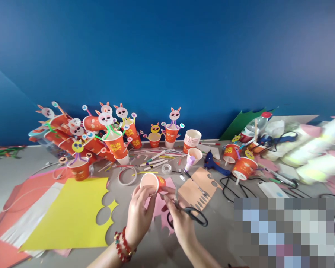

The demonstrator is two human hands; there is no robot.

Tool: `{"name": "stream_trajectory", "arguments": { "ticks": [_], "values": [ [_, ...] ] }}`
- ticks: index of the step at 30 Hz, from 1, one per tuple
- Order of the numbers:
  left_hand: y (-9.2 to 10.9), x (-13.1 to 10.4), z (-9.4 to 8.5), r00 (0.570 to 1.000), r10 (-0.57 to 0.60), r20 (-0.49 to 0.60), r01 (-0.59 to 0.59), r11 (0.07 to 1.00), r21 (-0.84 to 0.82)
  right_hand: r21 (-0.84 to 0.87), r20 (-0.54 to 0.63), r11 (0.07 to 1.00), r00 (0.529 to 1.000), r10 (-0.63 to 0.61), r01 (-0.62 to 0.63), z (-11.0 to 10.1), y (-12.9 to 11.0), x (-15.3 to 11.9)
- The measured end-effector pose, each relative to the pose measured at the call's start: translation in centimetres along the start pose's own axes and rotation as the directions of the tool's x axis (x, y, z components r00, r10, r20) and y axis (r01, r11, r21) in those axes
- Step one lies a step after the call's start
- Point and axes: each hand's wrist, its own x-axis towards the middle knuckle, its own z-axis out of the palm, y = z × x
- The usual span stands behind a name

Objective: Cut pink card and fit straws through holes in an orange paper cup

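My left hand (142, 208), with a red beaded bracelet at the wrist, is closed on the rim of an orange-red paper cup (162, 182). The cup lies tilted, its pale open mouth toward me. My right hand (181, 219) grips black-handled scissors (195, 216), and its fingertips are at the cup's side. The blades are partly hidden by the fingers. Beneath both hands lies a pink paper sheet (167, 223) with cut edges. Orange paper (198, 188) with cut-outs lies to the right, another pair of scissors (197, 182) on it.
Decorated cups with rabbit faces (114, 143) crowd the back left. A cup stack (192, 138), glue gun (214, 163), tape roll (127, 175) and several markers (153, 163) lie behind my hands. Yellow paper (69, 212) spreads at left; black cables (234, 190) and a bottle (252, 126) are at right.
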Motion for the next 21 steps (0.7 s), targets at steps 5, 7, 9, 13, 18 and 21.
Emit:
{"name": "stream_trajectory", "arguments": {
  "ticks": [5, 7, 9, 13, 18, 21],
  "values": [
    [0.1, 0.4, -0.4, 0.984, -0.147, 0.103, 0.155, 0.985, -0.071, -0.028, 0.003, 0.992, 0.992, -0.124, 0.124, -0.2, 0.4, 0.0],
    [0.2, 0.5, -0.4, 0.976, -0.176, 0.131, 0.192, 0.974, -0.124, -0.047, 0.064, 0.981, 0.981, -0.184, 0.187, -0.5, 0.6, 0.1],
    [0.3, 0.5, -0.4, 0.97, -0.189, 0.151, 0.212, 0.965, -0.157, -0.057, 0.127, 0.973, 0.968, -0.216, 0.224, -0.8, 0.6, 0.3],
    [0.3, 0.2, -0.2, 0.982, -0.156, 0.107, 0.168, 0.98, -0.109, 0.012, 0.078, 0.989, 0.986, -0.147, 0.147, -0.8, 0.5, 0.4],
    [0.3, 0.0, 0.0, 0.994, 0.113, -0.012, -0.112, 0.991, 0.068, 0.267, 0.053, 0.942, 0.979, 0.196, -0.203, 0.2, 0.6, -0.2],
    [0.5, 0.1, 0.0, 0.978, 0.208, -0.009, -0.206, 0.97, 0.129, 0.449, 0.091, 0.837, 0.948, 0.305, -0.312, 0.7, 0.6, -0.5]
  ]
}}
